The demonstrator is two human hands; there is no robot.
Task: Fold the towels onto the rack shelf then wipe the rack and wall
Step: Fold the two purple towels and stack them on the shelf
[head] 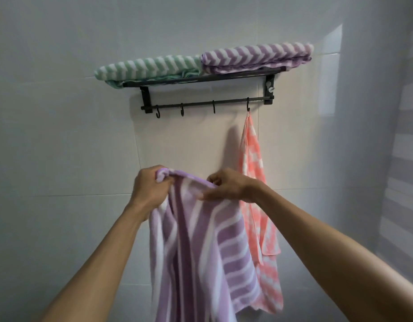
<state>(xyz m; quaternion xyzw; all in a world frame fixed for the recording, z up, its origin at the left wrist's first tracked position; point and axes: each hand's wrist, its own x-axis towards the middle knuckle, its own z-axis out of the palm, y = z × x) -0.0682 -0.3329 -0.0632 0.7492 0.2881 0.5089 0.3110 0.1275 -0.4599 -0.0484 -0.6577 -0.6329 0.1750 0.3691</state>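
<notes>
While both hands, left hand (149, 187) and right hand (226, 185), keep a closed grip on the purple striped towel (200, 252) hanging below the rack (200, 80), match its top corners squarely before folding.

Black wall rack shelf (200, 79), folded green striped towel (149, 67), folded purple striped towel (256, 56) side by side

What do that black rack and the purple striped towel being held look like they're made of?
The rack looks like matte black-coated metal: thin, straight bars and slim hooks with little shine. The purple striped towel, gripped by the left hand and right hand, looks like soft, fuzzy microfibre or fleece, draping in loose folds; the exact fibre is unclear.
</notes>
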